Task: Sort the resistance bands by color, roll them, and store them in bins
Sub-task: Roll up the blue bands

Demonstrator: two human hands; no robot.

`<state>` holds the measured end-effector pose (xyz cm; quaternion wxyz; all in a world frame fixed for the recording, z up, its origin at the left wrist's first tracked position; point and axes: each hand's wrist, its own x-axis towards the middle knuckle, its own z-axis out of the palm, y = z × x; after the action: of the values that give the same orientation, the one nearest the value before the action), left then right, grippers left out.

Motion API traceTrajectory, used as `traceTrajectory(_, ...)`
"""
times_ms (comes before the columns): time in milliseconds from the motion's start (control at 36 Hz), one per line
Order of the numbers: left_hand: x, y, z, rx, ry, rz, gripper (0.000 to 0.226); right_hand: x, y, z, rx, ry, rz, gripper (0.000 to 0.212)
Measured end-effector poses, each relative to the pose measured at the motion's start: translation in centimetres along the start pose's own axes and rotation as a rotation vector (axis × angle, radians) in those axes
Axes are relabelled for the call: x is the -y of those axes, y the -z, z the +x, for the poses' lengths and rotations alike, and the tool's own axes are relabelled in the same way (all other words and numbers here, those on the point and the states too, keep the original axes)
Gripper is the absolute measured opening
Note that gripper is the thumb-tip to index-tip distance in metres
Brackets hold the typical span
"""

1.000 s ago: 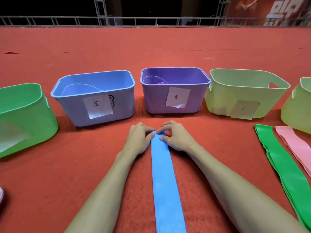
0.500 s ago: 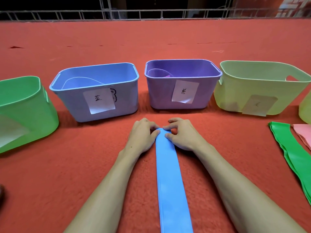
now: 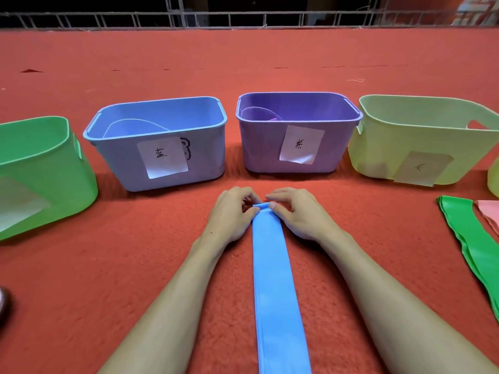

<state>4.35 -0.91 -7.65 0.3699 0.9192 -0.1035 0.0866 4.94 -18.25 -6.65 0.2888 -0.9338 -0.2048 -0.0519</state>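
Now the left hand [image 3: 232, 213] pinches the small first fold of the blue band [image 3: 272, 265] at its left corner, the right hand [image 3: 295, 213] its right; back from the grip the band lies flat. Best rolled tightly, edges level

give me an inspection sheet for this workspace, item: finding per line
surface: red carpet under everything
job's things: blue band flat, far end folded over; green bin, blue bin, purple bin, pale green bin in a row; green band, pink band at right
clutter: dark object at left edge, unidentifiable
hands: left hand and right hand pinch the band's far end
cables: nothing seen
surroundings: metal railing beyond the carpet
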Motion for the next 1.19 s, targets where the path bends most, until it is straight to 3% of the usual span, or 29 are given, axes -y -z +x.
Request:
traceTrajectory(306,-0.20,0.36,-0.28,0.017,-0.028,-0.022,0.022,0.36,0.23,-0.23,-0.089,0.031,0.069,0.015)
traceTrajectory(528,-0.38,0.60,-0.19,0.018,-0.028,-0.138,0.012,0.24,0.24,-0.12,-0.089,0.020,0.069,0.014)
traceTrajectory(889,-0.27,0.55,-0.13,0.013,-0.050,-0.062,0.008,0.28,0.23,-0.32,-0.127,0.013,0.104,0.012)
traceTrajectory(1194,-0.61,0.71,-0.05,0.017,0.035,-0.185,0.015,0.43,0.13,-0.16,-0.041,-0.005,0.062,0.008)
